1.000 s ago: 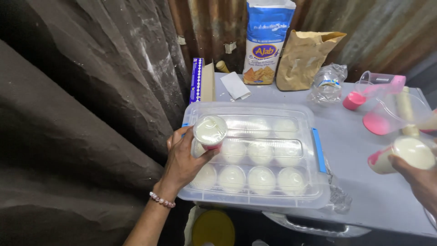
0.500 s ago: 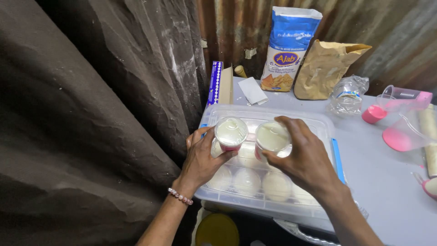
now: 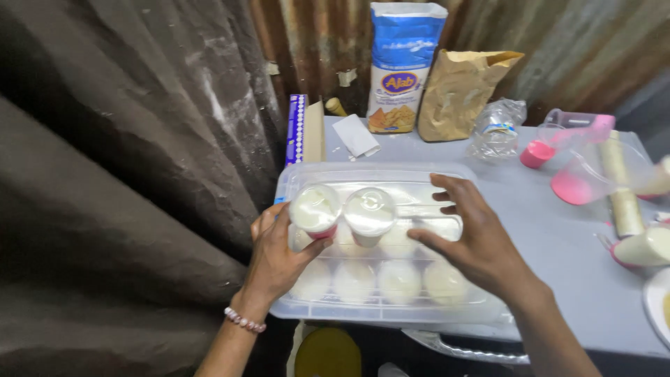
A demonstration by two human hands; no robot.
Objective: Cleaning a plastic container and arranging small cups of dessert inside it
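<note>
two cups (image 3: 315, 209) of cream on lidded box (image 3: 391, 174).

A grey table (image 3: 558, 237) fills the right half of the frame, its near edge running along the bottom right. At centre sits a clear plastic box (image 3: 391, 307) with its lid on — it overhangs the table's left edge. Along the back, top centre, stand a blue and white bag (image 3: 401, 63) and a brown paper bag (image 3: 460, 91), with a crumpled clear bottle (image 3: 497, 129) just right of them. A folded white paper (image 3: 354, 135) and a blue carton (image 3: 299, 129) lie at the back left corner. Pink-bottomed clear cups (image 3: 583, 178) and a rolling pin (image 3: 621, 188) lie at the right — close together.
</note>
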